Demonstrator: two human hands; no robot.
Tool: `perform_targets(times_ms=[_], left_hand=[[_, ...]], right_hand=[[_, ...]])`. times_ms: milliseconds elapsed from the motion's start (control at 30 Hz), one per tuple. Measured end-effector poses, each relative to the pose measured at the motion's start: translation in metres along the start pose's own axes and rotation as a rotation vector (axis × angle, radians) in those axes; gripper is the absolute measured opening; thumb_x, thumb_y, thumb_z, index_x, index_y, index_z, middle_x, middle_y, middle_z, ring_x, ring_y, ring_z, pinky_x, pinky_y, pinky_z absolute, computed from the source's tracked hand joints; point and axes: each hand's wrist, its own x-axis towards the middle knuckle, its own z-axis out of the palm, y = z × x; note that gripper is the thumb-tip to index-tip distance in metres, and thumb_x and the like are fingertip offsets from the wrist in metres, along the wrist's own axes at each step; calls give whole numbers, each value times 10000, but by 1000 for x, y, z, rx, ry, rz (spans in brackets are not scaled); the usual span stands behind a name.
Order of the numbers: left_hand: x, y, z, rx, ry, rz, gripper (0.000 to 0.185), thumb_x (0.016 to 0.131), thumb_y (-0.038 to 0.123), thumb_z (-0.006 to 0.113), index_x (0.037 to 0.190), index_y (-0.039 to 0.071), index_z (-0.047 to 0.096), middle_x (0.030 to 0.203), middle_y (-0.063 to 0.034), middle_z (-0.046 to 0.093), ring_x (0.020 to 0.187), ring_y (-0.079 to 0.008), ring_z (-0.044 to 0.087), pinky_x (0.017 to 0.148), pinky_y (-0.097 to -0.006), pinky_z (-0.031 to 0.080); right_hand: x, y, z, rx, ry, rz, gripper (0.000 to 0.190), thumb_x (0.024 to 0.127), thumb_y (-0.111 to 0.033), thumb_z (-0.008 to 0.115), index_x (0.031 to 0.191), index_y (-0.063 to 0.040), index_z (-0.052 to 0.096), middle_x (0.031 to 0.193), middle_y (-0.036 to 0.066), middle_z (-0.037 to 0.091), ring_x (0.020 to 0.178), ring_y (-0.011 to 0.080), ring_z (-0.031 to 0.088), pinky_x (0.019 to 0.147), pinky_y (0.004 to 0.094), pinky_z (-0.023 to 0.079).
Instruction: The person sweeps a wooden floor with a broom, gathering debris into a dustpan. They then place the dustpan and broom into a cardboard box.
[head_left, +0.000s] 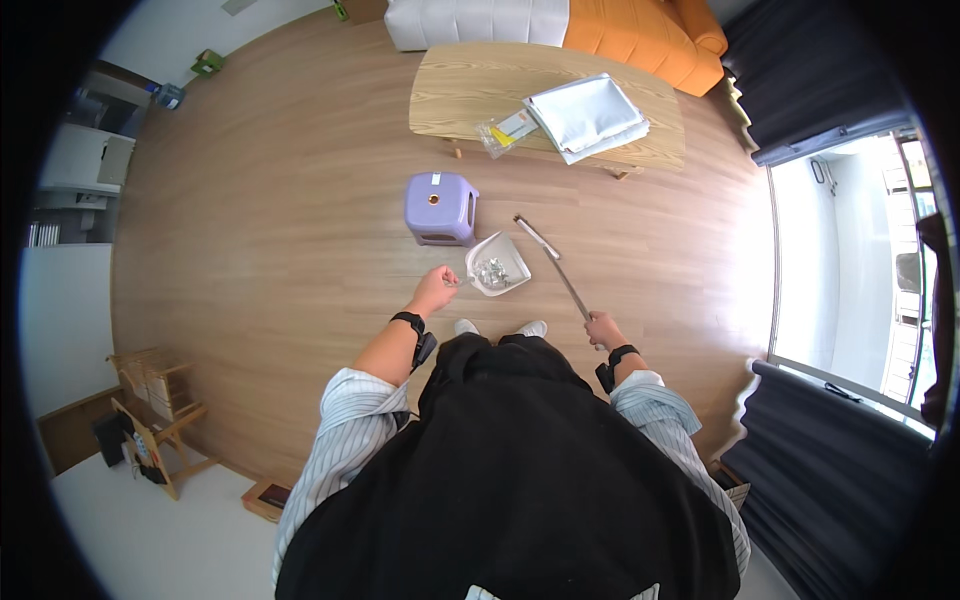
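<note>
My left hand is closed around the handle of a white dustpan. Crumpled silvery scraps lie in the pan, towards its handle side. In my right hand is the long stick of a broom, slanting away from me up to the left. The broom's white head is beyond and to the right of the dustpan, apart from it, with dark bristles showing at its far end. Both wrists wear black bands with small devices.
A purple plastic stool stands just beyond the dustpan. Farther off, a wooden coffee table carries white packages and a clear plastic bag. Behind it is a white-and-orange sofa. Wooden chairs stand at the left; dark curtains hang right.
</note>
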Motion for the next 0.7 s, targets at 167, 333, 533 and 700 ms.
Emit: perform_targets(times_ms=[167, 333, 533, 700], left_hand=[[20, -7, -7, -83, 16, -100, 157, 744, 22, 631, 813, 57, 495, 924, -73, 676, 614, -185, 587, 561, -338, 473], [41, -11, 9, -18, 34, -19, 166, 765, -11, 616, 838, 58, 483, 939, -77, 652, 545, -146, 545, 494, -321, 441], [65, 22, 16, -256, 63, -192, 145, 736, -19, 605, 815, 55, 508, 929, -67, 651, 650, -165, 572, 540, -317, 458], [61, 29, 38, -350, 186, -238, 135, 744, -20, 601, 803, 61, 510, 970, -60, 650, 658, -168, 593, 517, -314, 482]], right_hand=[[42, -43, -8, -214, 58, -109, 238, 814, -105, 502, 993, 6, 611, 679, 225, 639, 562, 327, 655, 520, 425, 529], [78, -83, -25, -378, 73, -249, 254, 859, -139, 547, 1075, -14, 594, 698, 188, 624, 514, 292, 621, 480, 415, 488], [164, -139, -65, -619, 108, -304, 342, 840, -154, 530, 1159, -64, 612, 916, 243, 679, 804, 379, 681, 709, 466, 542], [193, -196, -89, -712, 71, -325, 305, 857, -159, 538, 1147, -97, 608, 1068, 251, 652, 1056, 435, 600, 866, 512, 492]])
